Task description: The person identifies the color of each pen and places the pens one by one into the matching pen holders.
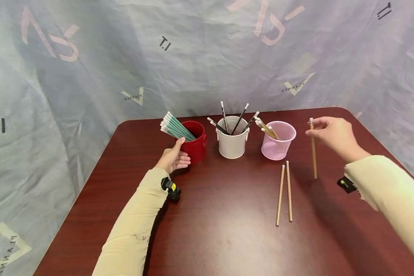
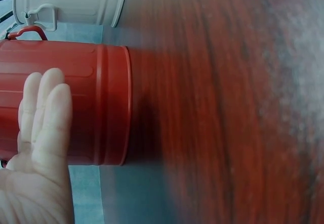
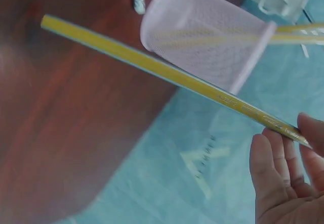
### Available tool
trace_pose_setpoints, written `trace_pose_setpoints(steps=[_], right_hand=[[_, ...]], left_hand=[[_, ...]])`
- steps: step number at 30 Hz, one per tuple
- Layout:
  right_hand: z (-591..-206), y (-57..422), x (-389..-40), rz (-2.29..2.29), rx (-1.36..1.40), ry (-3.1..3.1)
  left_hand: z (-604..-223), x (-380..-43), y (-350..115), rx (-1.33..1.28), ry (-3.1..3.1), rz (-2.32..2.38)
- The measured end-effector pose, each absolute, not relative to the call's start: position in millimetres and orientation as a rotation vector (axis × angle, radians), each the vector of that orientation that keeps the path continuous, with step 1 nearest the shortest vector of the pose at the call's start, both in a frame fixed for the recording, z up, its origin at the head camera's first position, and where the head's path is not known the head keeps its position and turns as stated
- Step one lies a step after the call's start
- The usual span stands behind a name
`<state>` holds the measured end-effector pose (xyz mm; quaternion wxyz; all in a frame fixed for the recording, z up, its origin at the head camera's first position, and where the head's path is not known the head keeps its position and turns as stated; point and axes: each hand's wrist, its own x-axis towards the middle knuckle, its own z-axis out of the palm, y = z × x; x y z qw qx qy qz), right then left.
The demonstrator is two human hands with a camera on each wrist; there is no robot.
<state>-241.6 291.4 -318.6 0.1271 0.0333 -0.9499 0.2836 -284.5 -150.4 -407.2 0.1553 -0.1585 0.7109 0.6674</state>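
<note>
My right hand (image 1: 336, 136) pinches a gold pencil (image 3: 167, 72) near its eraser end, and the pencil hangs almost upright to the right of the pink mesh cup (image 1: 278, 143). Gold pencils with white erasers lean in that cup. Two more gold pencils (image 1: 280, 195) lie on the table in front of it. At the left, my left hand (image 1: 174, 158) is beside a red bucket (image 2: 81, 102), its fingers straight along the bucket's side and its thumb up near the rim. Many teal pencils (image 1: 176, 126) lean leftward out of the red bucket.
Between the red bucket and the pink cup stands a white bucket (image 1: 232, 147) with several black pencils (image 1: 239, 117). Everything sits on a dark red wooden table (image 1: 207, 230). A grey printed sheet (image 1: 200, 57) hangs behind the table's far edge.
</note>
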Motion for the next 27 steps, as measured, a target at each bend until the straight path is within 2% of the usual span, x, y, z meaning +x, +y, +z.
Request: trace_pose_setpoints(steps=[12,21,27], right_hand=[[-247.1,289.2,-247.3,1.024,0.102,-2.614],[-237.3,282.8,-249.4,0.972,0.127,-2.612],[-234.9,279.3,-250.5,0.926,0.139,-2.642]], left_hand=[[-406.4,-287.0,-153.6,-0.461,2.032,1.856],[-401.2,-288.5,-156.6,-0.427,2.047,1.798],[-397.3,-292.0,-164.5,-0.278,2.035,1.645]])
